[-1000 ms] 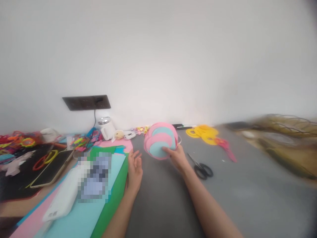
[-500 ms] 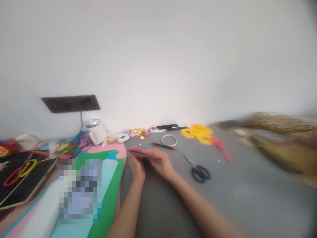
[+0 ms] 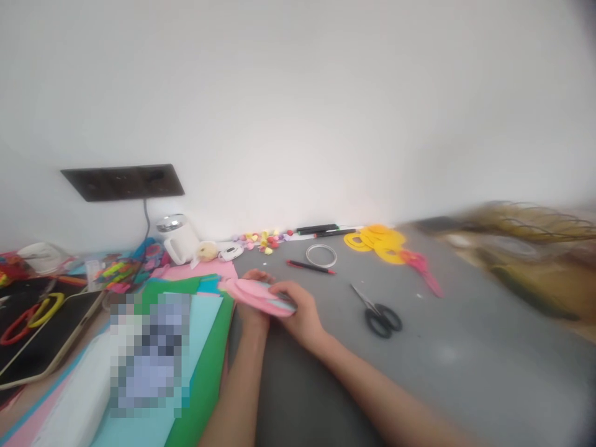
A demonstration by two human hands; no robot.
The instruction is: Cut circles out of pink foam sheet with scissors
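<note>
Pink paper discs (image 3: 255, 297), seemingly stacked with a light blue layer among them, are held between both hands above the grey table. My left hand (image 3: 254, 315) supports the discs from below and behind, its fingers closed and partly hidden by the paper. From the right, my right hand (image 3: 300, 310) pinches the edge of the same discs. Beyond the hands lie a black and red pen (image 3: 310, 267) and a silver ring-shaped roll (image 3: 321, 255). Black-handled scissors (image 3: 378, 313) rest to the right, blades slightly apart.
Left of my arms are sheets of green paper (image 3: 205, 385) and light blue paper (image 3: 139, 428). Yellow paper rings (image 3: 376, 242) touch pink scissors (image 3: 423, 270) at the back right. A white mug (image 3: 180, 239) and dark markers (image 3: 316, 229) stand or lie near the wall.
The discs, earlier seen nearly edge-on, are now tilted so their pink face shows. My right hand has turned and shifted slightly down. The view has moved a little.
</note>
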